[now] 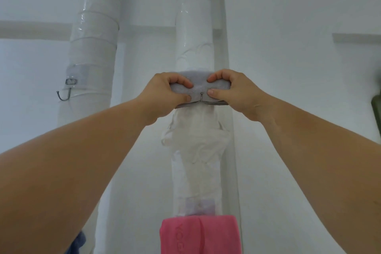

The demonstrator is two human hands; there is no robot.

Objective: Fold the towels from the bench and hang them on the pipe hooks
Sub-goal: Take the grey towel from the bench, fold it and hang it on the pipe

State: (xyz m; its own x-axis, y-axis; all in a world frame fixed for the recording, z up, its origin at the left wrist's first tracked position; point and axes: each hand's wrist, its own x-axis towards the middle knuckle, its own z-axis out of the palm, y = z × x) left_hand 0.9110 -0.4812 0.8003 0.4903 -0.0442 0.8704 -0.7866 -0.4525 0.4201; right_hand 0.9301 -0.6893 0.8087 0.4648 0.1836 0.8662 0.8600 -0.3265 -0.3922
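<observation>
My left hand (165, 92) and right hand (234, 93) pinch the folded grey cloth towel (200, 85) beside the thin metal hook (201, 95), so it catches.

Grey towel (201, 85): plain light grey. Pink towel (199, 235): solid hot pink, faint tone-on-tone lettering. Left pipe (92, 47) and right pipe (193, 37): glossy white. Hook (65, 94): silver, on a pale grey tape patch (77, 76). Crumpled wrap (195, 140): white. Wall (288, 16): white. Fabric scrap (79, 242): blue. Object at right edge (377, 109): dark green.
</observation>
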